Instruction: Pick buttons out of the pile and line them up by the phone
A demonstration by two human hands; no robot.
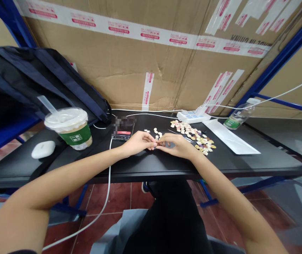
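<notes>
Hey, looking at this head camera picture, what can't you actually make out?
Head view, all of these:
Small brownish thing at the fingertips: mostly covered by the left hand and right hand; which hand grips it is unclear.
Markings on the pale pieces: too small.
Whatever sits under the pixelated patch: masked.
Fine print on the tape: too small and blurred.
Rest of the right arm: cut off by the bottom edge.

Two hands [137,144] [176,145], one cup [75,135], one bottle [235,119]
</notes>
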